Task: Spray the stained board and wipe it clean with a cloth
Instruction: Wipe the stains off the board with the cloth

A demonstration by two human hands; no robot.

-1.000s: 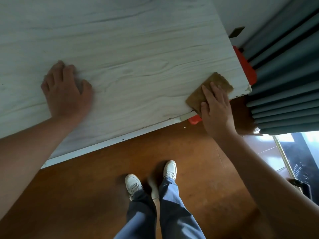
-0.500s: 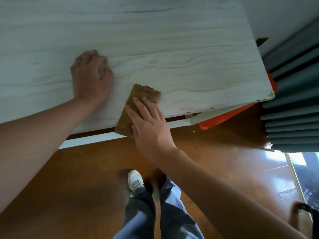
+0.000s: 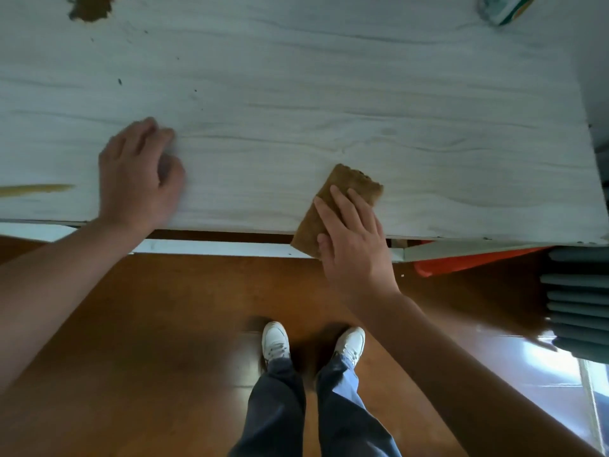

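A pale wood-grain board (image 3: 296, 94) fills the upper half of the view. A brown stain (image 3: 89, 7) marks its far left, and a yellowish streak (image 3: 36, 189) lies near its front left edge. My right hand (image 3: 352, 245) presses flat on a brown cloth (image 3: 342, 192) at the board's front edge; the cloth's near end hangs over that edge. My left hand (image 3: 138, 179) rests palm down on the board to the left, fingers loosely curled, holding nothing. A green and white container (image 3: 501, 8), cut off by the frame, lies at the far right of the board.
Below the board runs a white rail (image 3: 224, 248), with an orange part (image 3: 468, 262) under the right corner. Grey pleated curtains (image 3: 580, 291) hang at the right. My feet in white shoes (image 3: 313, 344) stand on the brown floor (image 3: 148, 341).
My right hand and the cloth swept left along the front edge, then back toward the right. The view widened, bringing the stains and the container into sight. My left hand stays planted on the board.
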